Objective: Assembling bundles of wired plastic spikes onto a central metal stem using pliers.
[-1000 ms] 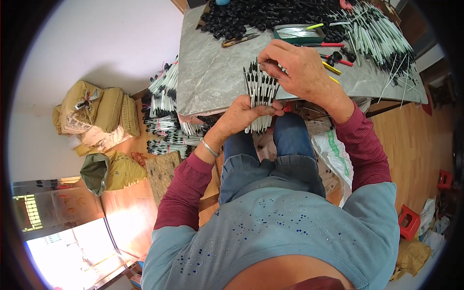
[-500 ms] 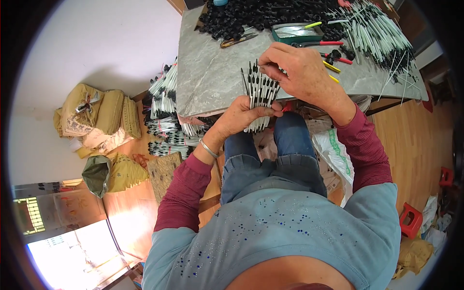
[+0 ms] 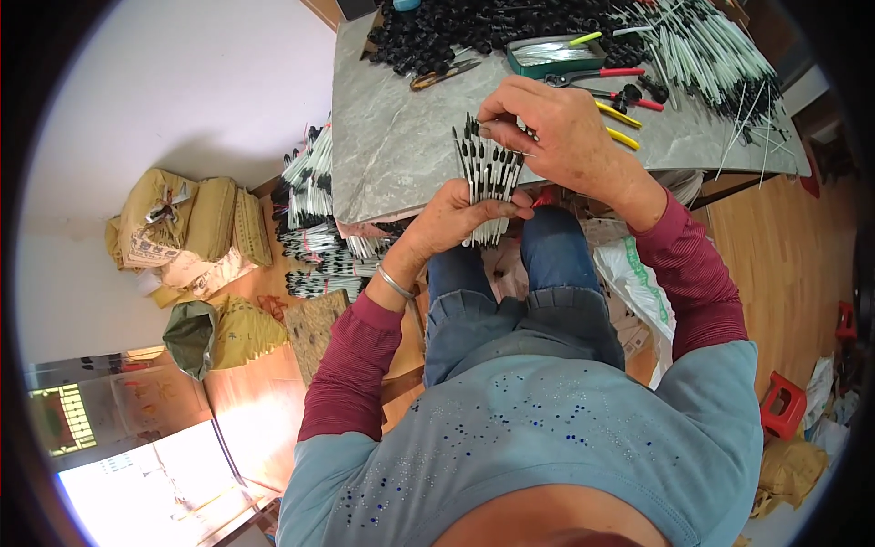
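Observation:
My left hand (image 3: 456, 217) is wrapped round a bundle of thin white sticks with black tips (image 3: 493, 173), held upright above my knees at the table's front edge. The tips fan out above the fist, and the white lower ends poke out beneath it. Over the top right of the fan is my right hand (image 3: 570, 137), thumb and forefinger pinched together against the black tips at the left. Whatever sits in that pinch is too small and too covered to make out.
On the grey stone-patterned table (image 3: 392, 137) lie a heap of black parts (image 3: 456, 32), a green box of thin silvery pieces (image 3: 558, 66), red-handled pliers (image 3: 620, 72), yellow handles (image 3: 622, 139) and a pile of white sticks (image 3: 715, 59). Tied bundles (image 3: 314, 242) lie beside the table.
The right hand's pinched fingertips have shifted slightly left along the black tips. My left hand keeps its hold on the bundle. The whole view has moved a little.

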The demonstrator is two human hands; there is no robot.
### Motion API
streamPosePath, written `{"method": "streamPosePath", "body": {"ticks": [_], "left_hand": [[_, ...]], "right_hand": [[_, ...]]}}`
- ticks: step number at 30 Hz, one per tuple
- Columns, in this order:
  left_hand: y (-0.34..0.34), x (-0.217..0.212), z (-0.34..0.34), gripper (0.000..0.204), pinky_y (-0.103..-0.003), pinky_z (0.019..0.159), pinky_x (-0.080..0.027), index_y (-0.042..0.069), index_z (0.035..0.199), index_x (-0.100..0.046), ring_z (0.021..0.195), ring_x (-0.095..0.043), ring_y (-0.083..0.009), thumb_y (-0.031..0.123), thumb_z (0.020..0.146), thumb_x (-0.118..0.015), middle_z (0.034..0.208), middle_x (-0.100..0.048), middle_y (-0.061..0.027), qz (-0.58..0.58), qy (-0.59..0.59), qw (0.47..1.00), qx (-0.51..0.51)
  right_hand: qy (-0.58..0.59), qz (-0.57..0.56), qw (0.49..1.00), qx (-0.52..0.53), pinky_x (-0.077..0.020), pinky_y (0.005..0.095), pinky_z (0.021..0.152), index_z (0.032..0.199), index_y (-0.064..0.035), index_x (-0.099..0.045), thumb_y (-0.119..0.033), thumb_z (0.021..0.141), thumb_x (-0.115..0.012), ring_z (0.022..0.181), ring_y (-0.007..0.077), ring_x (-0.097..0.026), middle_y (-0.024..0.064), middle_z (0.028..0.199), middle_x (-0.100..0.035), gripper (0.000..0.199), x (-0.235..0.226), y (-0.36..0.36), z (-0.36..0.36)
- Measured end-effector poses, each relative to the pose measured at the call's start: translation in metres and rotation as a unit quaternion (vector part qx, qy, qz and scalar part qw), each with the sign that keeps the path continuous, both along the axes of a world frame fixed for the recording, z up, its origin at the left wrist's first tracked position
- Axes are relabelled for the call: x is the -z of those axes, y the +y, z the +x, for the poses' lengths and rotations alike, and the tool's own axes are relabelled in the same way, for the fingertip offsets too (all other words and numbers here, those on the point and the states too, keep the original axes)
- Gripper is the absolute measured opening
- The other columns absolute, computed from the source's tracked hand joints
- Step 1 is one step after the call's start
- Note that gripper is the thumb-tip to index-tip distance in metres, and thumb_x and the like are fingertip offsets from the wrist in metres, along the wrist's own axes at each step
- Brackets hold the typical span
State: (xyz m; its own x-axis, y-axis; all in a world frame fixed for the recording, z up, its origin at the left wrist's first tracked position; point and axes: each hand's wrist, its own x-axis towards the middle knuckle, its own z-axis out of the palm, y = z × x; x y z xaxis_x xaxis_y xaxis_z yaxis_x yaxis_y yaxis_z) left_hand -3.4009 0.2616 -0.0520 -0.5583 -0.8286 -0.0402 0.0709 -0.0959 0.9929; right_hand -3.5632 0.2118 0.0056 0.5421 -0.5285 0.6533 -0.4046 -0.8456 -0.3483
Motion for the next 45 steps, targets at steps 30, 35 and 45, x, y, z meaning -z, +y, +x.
{"method": "streamPosePath", "body": {"ticks": [30, 35, 45], "left_hand": [[0.004, 0.002, -0.007, 0.022, -0.025, 0.079, -0.043, -0.002, 0.098, -0.056, 0.088, -0.056, -0.0134, 0.000, 0.082, -0.042, 0.093, -0.060, -0.0067, -0.033, 0.019, 0.998, -0.050], [0.002, 0.005, -0.007, 0.020, -0.025, 0.079, -0.043, -0.002, 0.097, -0.057, 0.088, -0.056, -0.0132, 0.001, 0.082, -0.044, 0.093, -0.060, -0.0060, -0.042, -0.003, 0.998, -0.046], [-0.001, 0.003, -0.005, 0.016, -0.026, 0.077, -0.044, -0.002, 0.094, -0.055, 0.085, -0.056, -0.0138, 0.002, 0.081, -0.047, 0.089, -0.061, -0.0076, -0.050, 0.000, 0.998, -0.030]], "right_hand": [[-0.045, -0.035, 0.998, 0.029, -0.0420, 0.0273, 0.047, 0.083, -0.0069, -0.058, 0.001, 0.067, -0.056, 0.056, 0.0203, -0.055, 0.0046, 0.073, -0.054, 0.019, 0.002, 0.004, 0.002], [-0.030, -0.038, 0.998, 0.048, -0.0422, 0.0282, 0.047, 0.082, -0.0070, -0.058, -0.002, 0.068, -0.058, 0.057, 0.0215, -0.055, 0.0044, 0.075, -0.055, 0.015, 0.002, 0.002, 0.003], [-0.001, -0.043, 0.998, 0.044, -0.0426, 0.0290, 0.048, 0.081, -0.0074, -0.058, -0.005, 0.069, -0.059, 0.058, 0.0234, -0.055, 0.0048, 0.075, -0.055, 0.013, 0.002, 0.001, 0.004]]}}
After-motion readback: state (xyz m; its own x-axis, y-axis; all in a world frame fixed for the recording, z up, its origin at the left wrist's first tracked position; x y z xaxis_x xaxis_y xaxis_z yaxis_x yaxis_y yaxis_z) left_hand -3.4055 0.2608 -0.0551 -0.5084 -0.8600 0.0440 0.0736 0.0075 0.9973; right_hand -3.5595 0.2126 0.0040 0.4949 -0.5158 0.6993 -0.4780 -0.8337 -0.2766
